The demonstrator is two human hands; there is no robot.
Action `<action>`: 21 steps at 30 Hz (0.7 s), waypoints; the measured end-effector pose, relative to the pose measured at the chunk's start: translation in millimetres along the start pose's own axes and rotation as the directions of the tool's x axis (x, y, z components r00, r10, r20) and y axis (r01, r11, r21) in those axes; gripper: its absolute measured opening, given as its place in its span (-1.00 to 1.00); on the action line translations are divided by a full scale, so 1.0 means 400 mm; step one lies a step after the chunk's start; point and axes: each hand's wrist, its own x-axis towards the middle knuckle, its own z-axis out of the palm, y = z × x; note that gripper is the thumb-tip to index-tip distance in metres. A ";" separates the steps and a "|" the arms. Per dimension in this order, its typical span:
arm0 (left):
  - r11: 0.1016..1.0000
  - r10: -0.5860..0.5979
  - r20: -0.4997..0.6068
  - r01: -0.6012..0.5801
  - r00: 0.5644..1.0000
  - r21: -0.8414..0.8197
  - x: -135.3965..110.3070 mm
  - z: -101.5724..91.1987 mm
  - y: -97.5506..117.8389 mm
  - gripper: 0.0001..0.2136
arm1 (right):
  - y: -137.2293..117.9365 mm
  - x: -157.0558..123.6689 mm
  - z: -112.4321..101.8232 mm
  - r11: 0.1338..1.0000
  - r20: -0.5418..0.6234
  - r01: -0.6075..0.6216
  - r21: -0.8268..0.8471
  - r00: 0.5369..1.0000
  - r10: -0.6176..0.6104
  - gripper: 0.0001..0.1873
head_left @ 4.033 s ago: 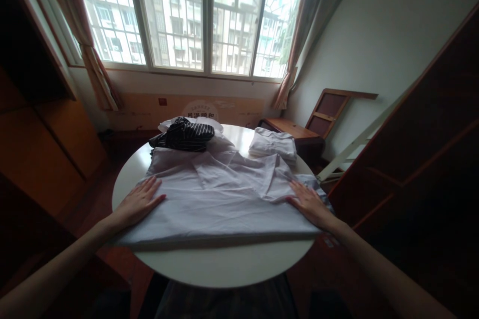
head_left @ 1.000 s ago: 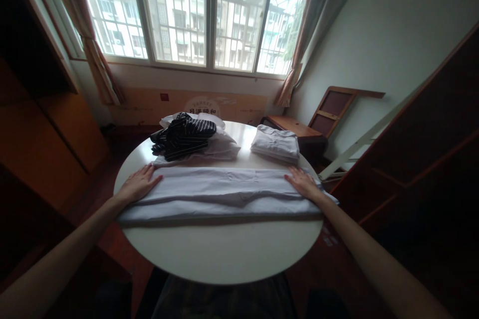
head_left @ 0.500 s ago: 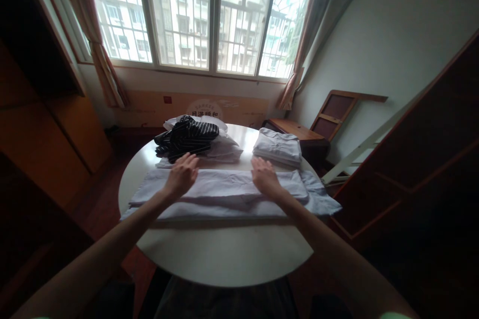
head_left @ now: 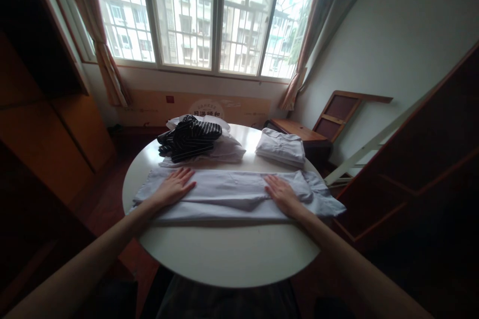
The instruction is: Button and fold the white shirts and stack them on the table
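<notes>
A pale lilac shirt (head_left: 228, 192), folded into a long narrow strip, lies across the round white table (head_left: 224, 254). My left hand (head_left: 172, 187) lies flat on its left part, fingers stretched out. My right hand (head_left: 281, 193) lies flat on its right part, fingers spread. The strip's right end hangs crumpled past the table's right rim. Neither hand holds anything.
A black striped garment (head_left: 190, 138) sits on a loose pale garment (head_left: 226, 150) at the table's far left. A folded white shirt (head_left: 281, 147) lies at the far right. Behind are a window, a low wooden desk (head_left: 295, 132) and dark wooden furniture on both sides.
Over four seconds the wide spread shirt became a narrow strip. In the last half second both hands slid outward and toward me along the strip, flattening it.
</notes>
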 end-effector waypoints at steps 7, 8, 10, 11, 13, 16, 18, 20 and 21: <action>0.954 -0.290 -0.099 0.296 0.952 0.053 -0.094 -0.041 -0.182 -0.40 | 0.257 -0.076 -0.003 0.976 -0.066 -0.169 -0.139 0.985 0.161 -0.50; 0.947 -0.310 -0.134 0.318 0.941 0.047 -0.099 -0.044 -0.181 -0.39 | 0.258 -0.075 -0.007 0.968 -0.061 -0.190 -0.165 0.981 0.182 -0.51; 0.934 -0.343 -0.199 0.356 0.918 0.031 -0.100 -0.050 -0.166 -0.37 | 0.244 -0.063 -0.018 0.958 -0.058 -0.201 -0.204 0.979 0.193 -0.53; 0.927 -0.363 -0.211 0.374 0.908 0.015 -0.098 -0.055 -0.156 -0.35 | 0.233 -0.055 -0.023 0.957 -0.068 -0.194 -0.214 0.981 0.184 -0.55; 0.911 -0.412 -0.171 0.412 0.895 -0.038 -0.092 -0.069 -0.138 -0.28 | 0.214 -0.040 -0.030 0.959 -0.103 -0.182 -0.216 0.981 0.163 -0.57; 0.877 -0.473 -0.035 0.467 0.880 -0.113 -0.086 -0.098 -0.130 -0.26 | 0.205 -0.032 -0.033 0.962 -0.134 -0.194 -0.190 0.976 0.171 -0.58; 0.865 -0.462 0.058 0.465 0.885 -0.188 -0.087 -0.115 -0.137 -0.37 | 0.204 -0.037 -0.036 0.963 -0.132 -0.206 -0.174 0.974 0.184 -0.59; 0.843 -0.425 0.137 0.446 0.895 -0.302 -0.091 -0.125 -0.147 -0.51 | 0.192 -0.044 -0.042 0.957 -0.149 -0.237 -0.167 0.966 0.213 -0.61; 0.820 -0.419 0.157 0.447 0.894 -0.357 -0.094 -0.128 -0.150 -0.56 | 0.177 -0.045 -0.047 0.954 -0.169 -0.251 -0.161 0.960 0.224 -0.62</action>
